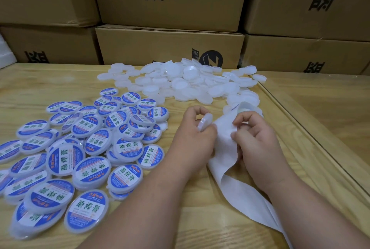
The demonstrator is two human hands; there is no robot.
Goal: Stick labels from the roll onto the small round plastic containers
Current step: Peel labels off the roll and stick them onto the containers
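Observation:
My left hand (195,128) grips a small white round container (204,122), held on edge above the table. My right hand (254,138) pinches the white label strip (226,148) just to the right of it, fingers curled at the strip's upper part. The strip runs from the roll (243,107) behind my right hand down toward the lower right. A heap of plain white containers (180,82) lies at the back centre. Several containers with blue labels (90,148) are spread over the left of the table.
The wooden table (50,88) has a raised seam (300,128) running diagonally on the right. Stacked cardboard boxes (170,46) form a wall right behind the table. A white foam piece (6,54) shows at the far left edge.

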